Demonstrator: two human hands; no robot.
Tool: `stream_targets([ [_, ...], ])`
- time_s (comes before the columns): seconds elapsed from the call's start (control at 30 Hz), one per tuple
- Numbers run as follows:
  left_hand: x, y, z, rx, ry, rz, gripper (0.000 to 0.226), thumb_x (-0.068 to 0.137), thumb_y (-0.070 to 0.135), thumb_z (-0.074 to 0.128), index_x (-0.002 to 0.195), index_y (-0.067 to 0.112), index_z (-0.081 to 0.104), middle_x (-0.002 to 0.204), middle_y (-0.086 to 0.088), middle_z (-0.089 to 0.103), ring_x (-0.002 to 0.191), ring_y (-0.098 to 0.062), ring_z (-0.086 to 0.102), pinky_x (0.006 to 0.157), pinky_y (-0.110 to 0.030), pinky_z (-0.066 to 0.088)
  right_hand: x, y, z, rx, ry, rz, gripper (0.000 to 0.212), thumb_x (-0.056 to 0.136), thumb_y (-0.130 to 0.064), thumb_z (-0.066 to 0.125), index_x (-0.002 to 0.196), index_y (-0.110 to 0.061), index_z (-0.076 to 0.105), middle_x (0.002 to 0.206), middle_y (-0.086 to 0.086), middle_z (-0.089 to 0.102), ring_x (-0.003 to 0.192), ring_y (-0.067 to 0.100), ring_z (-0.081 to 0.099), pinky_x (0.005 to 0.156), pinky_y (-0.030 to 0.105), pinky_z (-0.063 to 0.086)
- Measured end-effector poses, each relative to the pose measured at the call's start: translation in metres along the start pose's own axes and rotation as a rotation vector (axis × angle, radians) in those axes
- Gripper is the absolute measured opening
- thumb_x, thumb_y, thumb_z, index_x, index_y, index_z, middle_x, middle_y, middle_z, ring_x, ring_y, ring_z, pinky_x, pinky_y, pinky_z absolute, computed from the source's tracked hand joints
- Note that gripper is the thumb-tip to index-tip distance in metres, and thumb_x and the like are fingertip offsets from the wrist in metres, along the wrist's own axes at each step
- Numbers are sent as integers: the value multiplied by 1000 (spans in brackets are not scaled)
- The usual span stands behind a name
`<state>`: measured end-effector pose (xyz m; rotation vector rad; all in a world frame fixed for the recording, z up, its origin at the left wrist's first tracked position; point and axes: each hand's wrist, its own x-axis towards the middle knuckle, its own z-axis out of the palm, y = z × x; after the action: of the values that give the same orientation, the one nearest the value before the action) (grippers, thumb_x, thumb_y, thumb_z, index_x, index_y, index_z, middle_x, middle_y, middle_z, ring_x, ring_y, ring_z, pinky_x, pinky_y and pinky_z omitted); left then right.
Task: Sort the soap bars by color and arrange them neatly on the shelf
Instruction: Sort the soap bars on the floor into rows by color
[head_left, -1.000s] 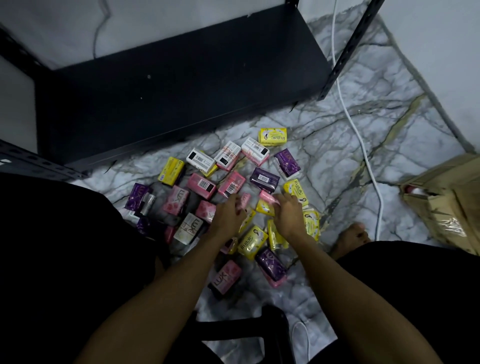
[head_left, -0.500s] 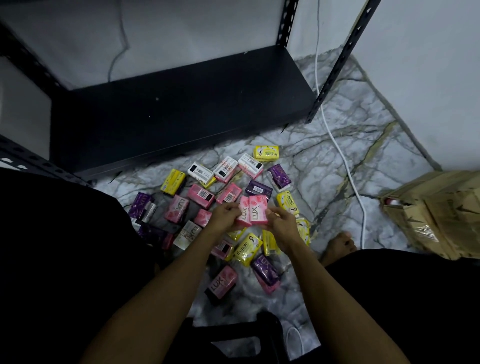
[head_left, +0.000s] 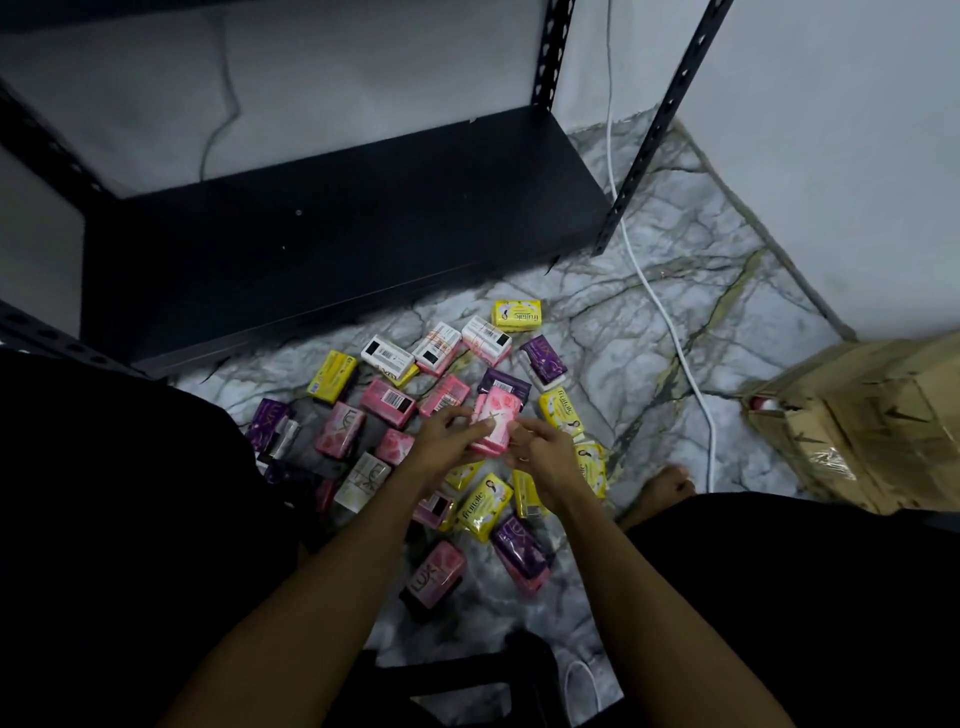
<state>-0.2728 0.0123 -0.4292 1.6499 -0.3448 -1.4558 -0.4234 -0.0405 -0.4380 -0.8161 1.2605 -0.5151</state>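
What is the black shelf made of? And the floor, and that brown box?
The black shelf looks like painted metal: matte, with punched holes up its posts. The floor looks like polished marble or marble-print tile, grey with veins. The brown box seems cardboard, with shiny tape.

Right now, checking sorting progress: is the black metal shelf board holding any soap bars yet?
Empty. The black metal shelf board shows bare; soap bars lie on the floor.
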Motion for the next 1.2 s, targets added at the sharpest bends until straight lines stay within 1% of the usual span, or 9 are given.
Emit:
stream_targets([
  [0.13, 4, 6, 13, 68, -73, 48, 30, 86, 14, 78, 111, 16, 63, 108, -3, 67, 97, -25, 70, 73, -28, 60, 6, -7, -3, 115, -28, 34, 31, 97, -21, 62, 122, -3, 66, 113, 14, 72, 104, 34, 69, 89, 52, 57],
  [0.27, 19, 18, 21, 168, -128, 95, 43, 85, 21, 79, 124, 17, 62, 116, -12, 61, 104, -30, 69, 76, -27, 60, 15, -17, -8, 223, 13, 86, 28, 98, -18, 61, 122, -4, 65, 108, 9, 73, 94, 26, 70, 85, 45, 59],
  [0.4, 39, 31, 35, 227, -189, 110, 50, 87, 25, 77, 132, 11, 61, 114, -9, 67, 98, -21, 71, 79, -29, 60, 35, -24, -18, 336, 24, 149, 33, 96, -23, 64, 125, -7, 64, 122, 17, 69, 106, 31, 66, 80, 38, 57],
  [0.6, 82, 64, 67, 489, -214, 235, 47, 93, 37, 68, 132, 13, 60, 122, -6, 67, 109, -18, 65, 93, -34, 54, 78, -55, -49, 437, 155, 120, 25, 93, -14, 65, 113, 2, 66, 91, 16, 74, 63, 18, 71, 47, 23, 52],
  [0.73, 131, 66, 81, 1067, -143, 548, 55, 98, 44, 54, 144, 15, 49, 147, -9, 47, 134, -28, 43, 111, -40, 37, 123, -70, -77, 417, 326, 89, 21, 89, -13, 71, 104, 1, 66, 69, 9, 72, 51, 15, 67, 43, 22, 51],
  [0.83, 161, 58, 92, 1359, -151, 645, 71, 92, 56, 37, 151, 15, 40, 158, -11, 32, 146, -30, 27, 119, -42, 25, 158, -81, -98, 344, 397, 54, 20, 87, -11, 74, 98, 3, 66, 77, 14, 71, 57, 18, 69, 47, 29, 56],
  [0.9, 177, 49, 98, 1423, -126, 676, 69, 93, 54, 34, 148, 14, 44, 157, -14, 35, 145, -33, 30, 119, -44, 27, 184, -83, -109, 263, 432, 19, 20, 86, -9, 75, 96, 5, 65, 81, 16, 70, 66, 23, 69, 58, 36, 61],
  [1.07, 207, 25, 103, 1430, -130, 725, 58, 94, 47, 36, 127, 11, 66, 139, -17, 56, 130, -36, 52, 99, -48, 50, 243, -93, -122, 43, 516, -99, 14, 84, -13, 78, 89, -3, 70, 84, 12, 70, 71, 19, 65, 66, 31, 56],
  [1.2, 209, 11, 99, 1394, -62, 799, 52, 95, 47, 39, 127, 17, 67, 145, -11, 53, 134, -30, 50, 101, -43, 48, 279, -115, -126, 14, 501, -165, 13, 87, -17, 75, 94, -7, 70, 88, 11, 72, 77, 20, 68, 76, 37, 58],
])
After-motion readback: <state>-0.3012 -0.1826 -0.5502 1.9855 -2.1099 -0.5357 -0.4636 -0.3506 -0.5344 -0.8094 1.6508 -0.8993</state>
